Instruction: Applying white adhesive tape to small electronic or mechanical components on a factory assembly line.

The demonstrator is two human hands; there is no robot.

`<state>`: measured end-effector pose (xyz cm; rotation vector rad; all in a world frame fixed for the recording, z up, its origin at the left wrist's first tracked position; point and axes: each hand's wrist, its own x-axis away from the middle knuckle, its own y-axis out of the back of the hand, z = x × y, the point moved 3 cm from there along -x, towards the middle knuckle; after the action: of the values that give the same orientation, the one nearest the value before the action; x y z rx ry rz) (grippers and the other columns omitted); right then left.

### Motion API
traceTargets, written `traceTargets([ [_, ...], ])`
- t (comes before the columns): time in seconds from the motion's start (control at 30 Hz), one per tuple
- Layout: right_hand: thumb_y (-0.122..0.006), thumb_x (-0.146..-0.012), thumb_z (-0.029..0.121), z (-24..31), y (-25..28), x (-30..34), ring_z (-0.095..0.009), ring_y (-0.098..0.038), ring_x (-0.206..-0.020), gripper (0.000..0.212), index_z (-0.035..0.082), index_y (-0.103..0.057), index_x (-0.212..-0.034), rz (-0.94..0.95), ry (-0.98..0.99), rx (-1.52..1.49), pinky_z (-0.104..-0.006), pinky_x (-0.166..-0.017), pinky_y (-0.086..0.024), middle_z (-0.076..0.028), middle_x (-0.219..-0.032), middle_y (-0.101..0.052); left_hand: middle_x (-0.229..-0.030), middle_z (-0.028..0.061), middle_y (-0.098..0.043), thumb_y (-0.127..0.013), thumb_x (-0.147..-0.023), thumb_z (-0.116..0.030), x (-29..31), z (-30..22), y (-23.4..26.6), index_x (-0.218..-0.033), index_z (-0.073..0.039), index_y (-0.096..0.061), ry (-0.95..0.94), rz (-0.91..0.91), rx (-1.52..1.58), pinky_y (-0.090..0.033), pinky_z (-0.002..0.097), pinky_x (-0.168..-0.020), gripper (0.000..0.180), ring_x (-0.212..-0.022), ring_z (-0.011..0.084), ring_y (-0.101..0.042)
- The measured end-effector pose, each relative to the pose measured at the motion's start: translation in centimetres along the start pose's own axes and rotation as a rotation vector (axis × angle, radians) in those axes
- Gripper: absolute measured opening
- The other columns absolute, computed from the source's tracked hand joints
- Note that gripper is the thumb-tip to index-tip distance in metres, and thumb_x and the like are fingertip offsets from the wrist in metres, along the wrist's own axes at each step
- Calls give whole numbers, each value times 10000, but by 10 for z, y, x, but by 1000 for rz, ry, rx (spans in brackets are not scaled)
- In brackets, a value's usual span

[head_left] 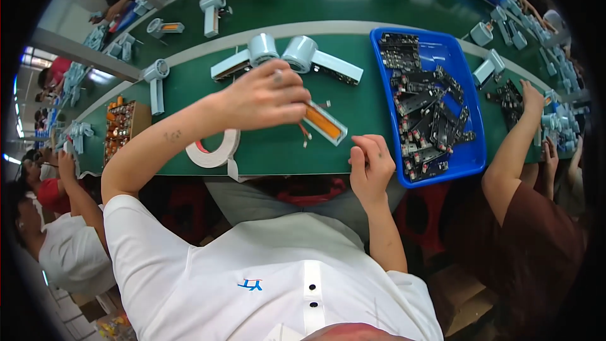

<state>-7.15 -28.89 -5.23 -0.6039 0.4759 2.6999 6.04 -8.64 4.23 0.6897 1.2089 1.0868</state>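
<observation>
My left hand (271, 95) is closed over the upper end of a pale blue housing (341, 134), whose handle tilts down to the right. An orange insert (322, 122) lies in its open channel. Thin wires with a small connector (305, 143) hang beside it. Just past the handle's lower end is my right hand (372, 164), fingers curled in; whatever they may hold is hidden. Beyond my left hand lie two more pale blue housings, one on the left (262, 47) and one on the right (338, 68), each with a round head.
A blue tray (377, 88) of black circuit board assemblies (435, 104) stands on the right. A roll of white tape (211, 156) lies at the table's near edge. On the left is a box of orange cylindrical parts (120, 129). Co-workers sit on both sides; one reaches with a hand (532, 98).
</observation>
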Motion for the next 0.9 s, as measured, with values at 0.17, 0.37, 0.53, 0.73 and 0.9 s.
traceTargets([
  [0.17, -670, -866, 4, 11, -3, -8, -146, -454, -539, 44, 9, -683, -908, 17, 82, 101, -276, -493, -376, -62, -845, -634, -935, 17, -657, -728, -840, -160, 12, 120, 2, -947, -112, -603, 433, 8, -7, -425, 357, -906, 171, -940, 227, -588],
  [0.37, -669, -849, -22, 7, -9, -13, -149, -457, -532, 38, 15, -669, -858, 62, 107, 178, -275, -483, -382, -53, -794, -609, -886, 67, -661, -756, -837, -177, 42, 223, -65, -954, -64, -637, 653, 224, 33, -476, 376, -828, 201, -879, 260, -594],
  [0.53, -676, -831, -26, 5, -3, -9, -154, -453, -517, 49, 20, -662, -822, 50, 99, 196, -284, -474, -385, -47, -761, -596, -1037, 115, -677, -791, -806, -157, 27, 277, -83, -982, -20, -671, 737, 291, 222, -509, 417, -806, 253, -927, 277, -613],
  [0.73, -692, -805, -13, 8, -14, -6, -163, -454, -502, 59, 41, -669, -807, 25, 108, 225, -299, -473, -396, -47, -749, -601, -1201, 157, -690, -785, -827, -242, 72, 346, -119, -1017, -12, -707, 732, 36, -134, -524, 449, -878, 308, -1044, 333, -661],
  [0.9, -682, -812, -21, 8, -13, -10, -168, -463, -511, 40, 11, -659, -808, 27, 25, 261, -295, -474, -392, -62, -733, -598, -1054, 138, -717, -730, -864, -380, 42, 331, -111, -988, -45, -727, 859, 316, -162, -553, 460, -778, 357, -926, 341, -694],
])
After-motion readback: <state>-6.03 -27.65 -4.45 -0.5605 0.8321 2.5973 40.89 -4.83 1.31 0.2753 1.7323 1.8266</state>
